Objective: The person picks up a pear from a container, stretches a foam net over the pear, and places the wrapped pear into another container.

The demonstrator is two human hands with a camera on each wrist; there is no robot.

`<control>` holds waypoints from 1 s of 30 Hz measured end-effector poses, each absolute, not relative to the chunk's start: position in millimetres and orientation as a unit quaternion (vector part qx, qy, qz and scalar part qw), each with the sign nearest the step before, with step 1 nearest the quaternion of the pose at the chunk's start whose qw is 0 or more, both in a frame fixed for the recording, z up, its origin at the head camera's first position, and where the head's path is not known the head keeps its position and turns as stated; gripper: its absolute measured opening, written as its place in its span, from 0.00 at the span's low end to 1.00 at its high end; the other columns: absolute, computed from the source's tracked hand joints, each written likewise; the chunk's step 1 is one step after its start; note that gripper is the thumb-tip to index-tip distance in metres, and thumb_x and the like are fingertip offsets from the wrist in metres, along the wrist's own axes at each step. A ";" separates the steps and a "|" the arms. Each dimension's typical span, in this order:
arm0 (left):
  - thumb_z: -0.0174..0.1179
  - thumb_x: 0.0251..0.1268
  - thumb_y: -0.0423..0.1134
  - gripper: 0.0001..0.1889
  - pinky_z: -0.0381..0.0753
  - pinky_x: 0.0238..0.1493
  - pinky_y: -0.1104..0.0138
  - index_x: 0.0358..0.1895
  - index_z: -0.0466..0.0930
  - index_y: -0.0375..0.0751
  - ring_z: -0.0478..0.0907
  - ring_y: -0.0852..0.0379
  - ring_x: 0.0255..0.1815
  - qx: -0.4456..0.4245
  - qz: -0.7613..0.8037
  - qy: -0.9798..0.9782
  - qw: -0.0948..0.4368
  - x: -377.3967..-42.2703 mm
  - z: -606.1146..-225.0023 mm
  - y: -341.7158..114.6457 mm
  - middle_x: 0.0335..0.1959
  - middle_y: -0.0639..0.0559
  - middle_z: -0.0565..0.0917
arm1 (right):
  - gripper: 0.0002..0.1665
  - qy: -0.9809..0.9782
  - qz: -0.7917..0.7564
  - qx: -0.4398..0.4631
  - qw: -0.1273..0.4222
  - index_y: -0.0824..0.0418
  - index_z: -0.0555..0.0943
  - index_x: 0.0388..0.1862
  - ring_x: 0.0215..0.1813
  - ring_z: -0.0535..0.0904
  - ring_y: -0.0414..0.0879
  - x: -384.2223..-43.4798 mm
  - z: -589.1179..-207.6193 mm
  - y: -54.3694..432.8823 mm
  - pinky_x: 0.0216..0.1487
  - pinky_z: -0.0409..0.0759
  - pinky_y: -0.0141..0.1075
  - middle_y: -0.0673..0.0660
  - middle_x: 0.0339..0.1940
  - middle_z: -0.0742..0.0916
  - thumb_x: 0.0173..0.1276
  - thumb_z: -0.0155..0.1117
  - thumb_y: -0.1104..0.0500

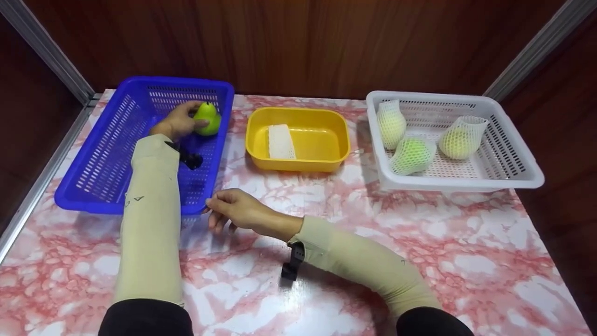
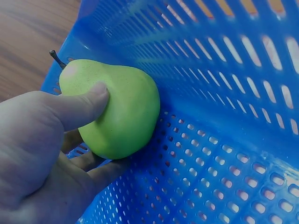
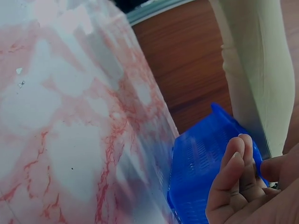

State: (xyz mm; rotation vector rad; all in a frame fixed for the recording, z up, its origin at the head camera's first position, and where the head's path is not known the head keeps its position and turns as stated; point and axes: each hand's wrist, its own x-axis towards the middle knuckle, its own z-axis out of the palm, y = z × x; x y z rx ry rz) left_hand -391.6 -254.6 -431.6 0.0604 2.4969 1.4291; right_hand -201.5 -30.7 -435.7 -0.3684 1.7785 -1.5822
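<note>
A green pear [image 1: 208, 122] with a dark stem is in my left hand [image 1: 176, 122], inside the blue basket [image 1: 88, 206] near its right wall. In the left wrist view, the thumb presses on the near side of the pear [image 2: 126, 112] while other fingers go under it. My right hand [image 1: 240, 208] is by the basket's front right corner, its fingers loosely bent. The right wrist view shows no object in this hand [image 3: 247, 200]; whether a fingertip touches the basket rim, I cannot tell.
Right of the blue basket stands a yellow tub [image 1: 322, 164] holding folded white foam netting [image 1: 281, 142]. Farther right, a white basket [image 1: 466, 185] contains netted fruits: a pale one [image 1: 391, 126], a green one [image 1: 414, 154] and another pale one [image 1: 461, 140]. A wood-grain panel [image 1: 298, 46] rises behind.
</note>
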 end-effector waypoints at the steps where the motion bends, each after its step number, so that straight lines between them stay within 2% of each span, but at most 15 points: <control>1: 0.56 0.75 0.29 0.33 0.60 0.77 0.53 0.79 0.54 0.31 0.60 0.38 0.73 0.019 0.493 0.859 0.134 -391.2 -430.7 -253.7 0.74 0.30 0.62 | 0.17 0.688 -0.615 -0.142 0.358 0.72 0.80 0.47 0.24 0.80 0.42 -201.6 -435.5 -30.8 0.20 0.72 0.31 0.51 0.22 0.84 0.83 0.51 0.58; 6: 0.55 0.75 0.27 0.35 0.61 0.76 0.54 0.80 0.51 0.31 0.60 0.39 0.71 0.020 0.499 0.854 0.144 -390.8 -429.6 -251.6 0.74 0.30 0.61 | 0.16 0.688 -0.614 -0.141 0.361 0.71 0.80 0.46 0.24 0.80 0.41 -202.4 -435.3 -30.9 0.20 0.72 0.31 0.51 0.22 0.84 0.83 0.52 0.58; 14: 0.58 0.74 0.30 0.33 0.62 0.75 0.55 0.78 0.55 0.30 0.62 0.39 0.69 0.019 0.486 0.864 0.135 -394.9 -434.5 -251.5 0.72 0.29 0.63 | 0.20 0.690 -0.608 -0.160 0.358 0.77 0.78 0.51 0.23 0.80 0.40 -203.2 -436.8 -30.4 0.20 0.71 0.30 0.50 0.22 0.84 0.83 0.51 0.58; 21: 0.58 0.75 0.31 0.32 0.64 0.74 0.55 0.76 0.57 0.31 0.63 0.39 0.68 0.012 0.484 0.866 0.125 -393.4 -435.1 -250.7 0.71 0.29 0.64 | 0.18 0.695 -0.605 -0.152 0.359 0.74 0.79 0.48 0.23 0.80 0.39 -203.4 -436.2 -31.1 0.20 0.71 0.29 0.49 0.22 0.84 0.83 0.51 0.58; 30: 0.56 0.77 0.32 0.33 0.63 0.75 0.55 0.78 0.53 0.29 0.61 0.39 0.70 0.000 0.494 0.861 0.120 -390.6 -431.9 -251.7 0.73 0.29 0.61 | 0.18 0.687 -0.614 -0.151 0.358 0.76 0.78 0.48 0.22 0.80 0.40 -203.3 -436.1 -31.1 0.20 0.71 0.30 0.50 0.22 0.84 0.83 0.52 0.59</control>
